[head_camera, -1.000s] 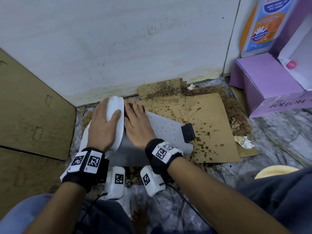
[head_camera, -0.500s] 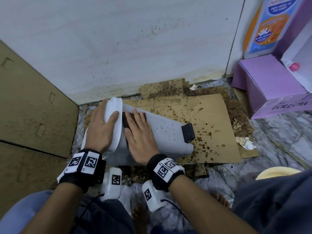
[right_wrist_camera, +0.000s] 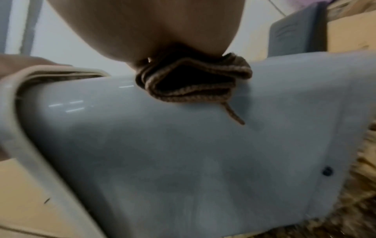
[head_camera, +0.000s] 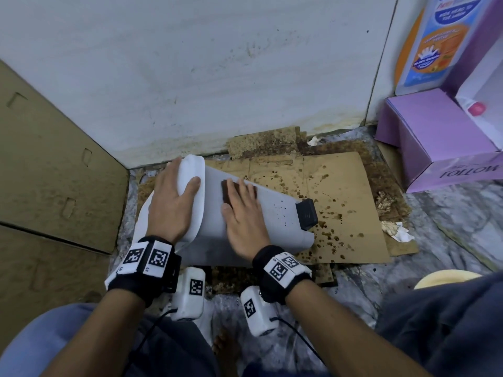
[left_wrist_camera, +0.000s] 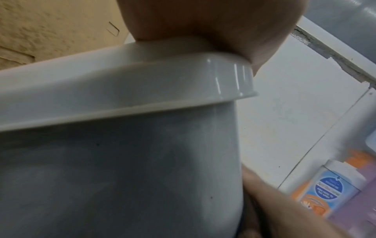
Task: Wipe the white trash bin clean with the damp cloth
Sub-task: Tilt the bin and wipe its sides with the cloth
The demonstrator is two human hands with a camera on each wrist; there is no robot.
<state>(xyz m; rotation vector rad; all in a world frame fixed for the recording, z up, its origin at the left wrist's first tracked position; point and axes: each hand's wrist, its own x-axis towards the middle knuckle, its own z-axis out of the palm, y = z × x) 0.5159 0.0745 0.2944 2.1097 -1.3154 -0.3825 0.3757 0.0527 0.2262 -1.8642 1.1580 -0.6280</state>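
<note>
At centre frame the left hand (head_camera: 174, 202) curls over the lid (head_camera: 194, 186) of the bin (head_camera: 275, 213), gripping it. The right hand (head_camera: 243, 213) lies flat, fingers straight, pressing a brown cloth (head_camera: 226, 193) on the bin's side. The bin lies tipped on stained cardboard (head_camera: 345, 202) by the wall (head_camera: 190, 72).

right hand (right_wrist_camera: 146, 30) presses a bunched brown cloth (right_wrist_camera: 193, 82) onto the white bin's (right_wrist_camera: 183, 161) side.

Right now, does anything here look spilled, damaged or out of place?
Yes. The white trash bin lies tipped on its side on brown-spattered cardboard. Dark specks dot the bin near its black pedal. Crumpled paper scraps litter the floor beside it.
</note>
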